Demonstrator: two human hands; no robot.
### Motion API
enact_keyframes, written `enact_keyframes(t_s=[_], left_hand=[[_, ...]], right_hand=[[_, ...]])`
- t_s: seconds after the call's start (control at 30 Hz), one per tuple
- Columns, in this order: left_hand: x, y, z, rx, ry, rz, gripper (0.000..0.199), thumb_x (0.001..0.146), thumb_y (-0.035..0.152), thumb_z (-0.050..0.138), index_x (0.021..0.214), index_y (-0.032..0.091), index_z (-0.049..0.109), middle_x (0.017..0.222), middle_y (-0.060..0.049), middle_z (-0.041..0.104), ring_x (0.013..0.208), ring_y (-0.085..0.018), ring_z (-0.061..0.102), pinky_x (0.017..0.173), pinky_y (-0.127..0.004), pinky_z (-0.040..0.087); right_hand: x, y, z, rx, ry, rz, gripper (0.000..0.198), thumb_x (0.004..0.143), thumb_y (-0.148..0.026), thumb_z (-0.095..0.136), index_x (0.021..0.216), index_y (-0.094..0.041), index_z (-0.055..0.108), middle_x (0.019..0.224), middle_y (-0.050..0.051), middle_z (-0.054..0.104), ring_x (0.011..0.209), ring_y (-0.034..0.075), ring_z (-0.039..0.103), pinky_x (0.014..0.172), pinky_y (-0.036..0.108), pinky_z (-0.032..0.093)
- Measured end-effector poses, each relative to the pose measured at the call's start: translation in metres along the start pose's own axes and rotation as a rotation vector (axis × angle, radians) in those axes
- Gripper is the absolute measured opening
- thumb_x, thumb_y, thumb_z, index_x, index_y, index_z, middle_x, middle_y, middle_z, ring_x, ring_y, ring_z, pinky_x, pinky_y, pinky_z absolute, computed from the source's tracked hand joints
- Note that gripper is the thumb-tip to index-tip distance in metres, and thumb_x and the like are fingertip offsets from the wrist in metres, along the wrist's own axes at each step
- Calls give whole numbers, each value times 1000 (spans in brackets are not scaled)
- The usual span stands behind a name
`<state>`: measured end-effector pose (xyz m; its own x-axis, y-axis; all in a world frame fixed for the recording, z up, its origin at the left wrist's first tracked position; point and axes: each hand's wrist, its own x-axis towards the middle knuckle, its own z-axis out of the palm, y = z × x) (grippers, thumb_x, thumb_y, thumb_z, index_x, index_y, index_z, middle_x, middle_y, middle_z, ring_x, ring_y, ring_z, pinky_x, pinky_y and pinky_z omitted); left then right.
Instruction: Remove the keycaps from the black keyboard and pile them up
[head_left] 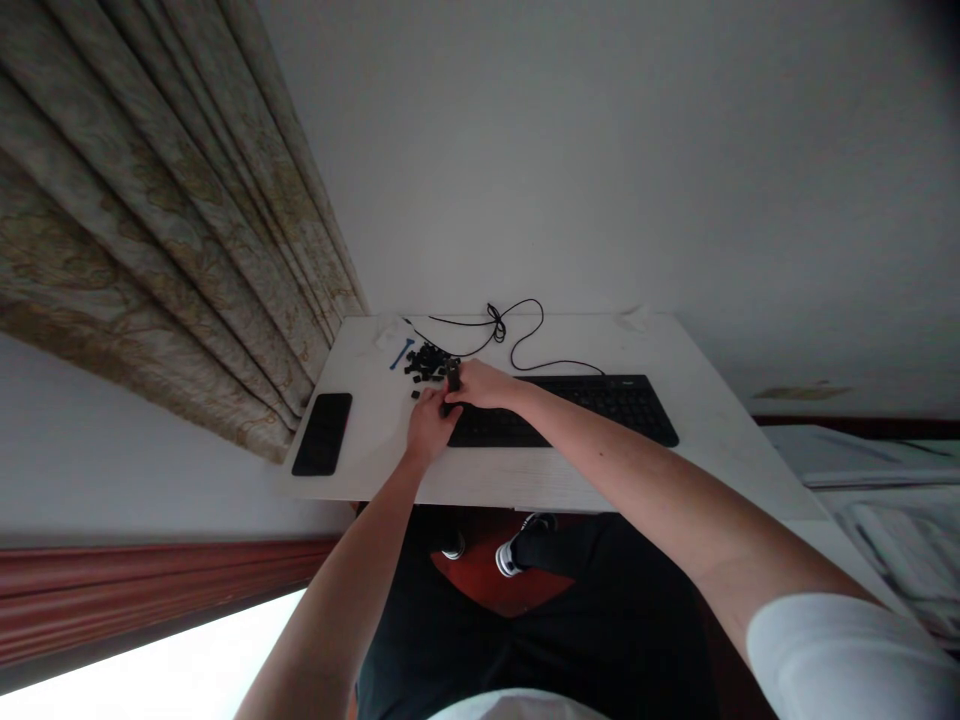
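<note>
A black keyboard (pixel 604 403) lies along the table, its left end beneath my hands. My right hand (pixel 482 384) reaches across its left part, fingers closed on a small dark upright tool (pixel 452 375) whose exact kind I cannot make out. My left hand (pixel 430 426) is closed at the keyboard's left end, thumb over the edge and fingertips close to the tool. Just beyond the hands is a heap of loose black keycaps (pixel 426 361), with a few lying apart. My right forearm hides the middle of the keyboard.
A blue stick-like tool (pixel 402 353) lies left of the heap. A black phone (pixel 322 434) rests near the white table's (pixel 517 478) left edge. The keyboard's black cable (pixel 541 318) loops along the back by the wall. A patterned curtain (pixel 217 200) hangs at the left.
</note>
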<state>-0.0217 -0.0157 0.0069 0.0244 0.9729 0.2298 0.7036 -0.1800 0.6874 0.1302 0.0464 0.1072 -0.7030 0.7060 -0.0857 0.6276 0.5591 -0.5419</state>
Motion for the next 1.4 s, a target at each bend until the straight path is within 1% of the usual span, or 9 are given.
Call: enact_keyframes(t_s=[0.23,0.43,0.6,0.7,0.77,0.87,1.03,1.13,1.4], left_hand=[[0,-2,3,-17,8,-11,17,87,24,70,103,21,69,101,-6,62,96,-22,64,90,-36,53],[1,-2,3,-13,-3,-14,13,87,22,70,100,20,70,103,-7,62,97,-22,64,93,-38,53],[1,0,1,-10,-1,-3,20,87,22,71,106,21,71,108,-8,63,100,-23,65,98,-41,52],[0,0,0,-25,2,-10,19,88,25,71,107,22,72,111,-7,63,100,-23,65,99,-41,52],[-1,0,0,-38,2,-9,19,88,25,71,106,22,72,111,-7,63,102,-23,65,100,-41,52],[-2,1,-1,-53,4,-9,18,88,23,70,106,22,72,112,-7,64,105,-23,65,101,-41,52],[-1,2,-1,-58,4,-23,17,89,18,65,104,22,72,111,-6,66,105,-21,65,102,-39,52],[0,3,-1,-54,2,-30,20,88,17,65,106,22,72,111,-6,66,106,-21,64,102,-39,52],[-1,2,-2,15,-25,11,28,90,20,63,117,23,70,116,-8,64,106,-24,65,101,-39,52]], right_hand=[[5,-4,2,-38,9,64,17,87,-30,73,89,-13,78,89,11,76,85,22,70,76,28,48],[11,-14,7,-92,47,187,24,86,-34,74,92,-10,76,94,18,75,91,27,72,73,29,50],[22,-25,-17,-22,46,275,19,85,-27,75,86,-8,75,76,15,73,74,24,72,64,28,50],[25,-28,-35,90,10,261,15,82,-23,77,83,-8,74,64,10,70,58,18,68,58,26,50],[22,-26,-40,178,12,233,12,82,-21,78,84,-9,74,64,8,70,55,16,66,57,24,50],[13,-17,-34,266,39,214,8,83,-18,76,84,-11,74,66,6,71,57,14,66,56,22,50],[-2,3,-7,321,101,273,6,83,-19,76,85,-14,74,63,2,70,57,13,66,56,22,49],[-8,6,4,356,165,238,4,83,-19,76,82,-17,73,65,0,70,59,13,65,57,22,49],[-15,1,8,281,215,257,7,84,-22,76,79,-17,73,65,0,69,58,13,64,57,23,46]])
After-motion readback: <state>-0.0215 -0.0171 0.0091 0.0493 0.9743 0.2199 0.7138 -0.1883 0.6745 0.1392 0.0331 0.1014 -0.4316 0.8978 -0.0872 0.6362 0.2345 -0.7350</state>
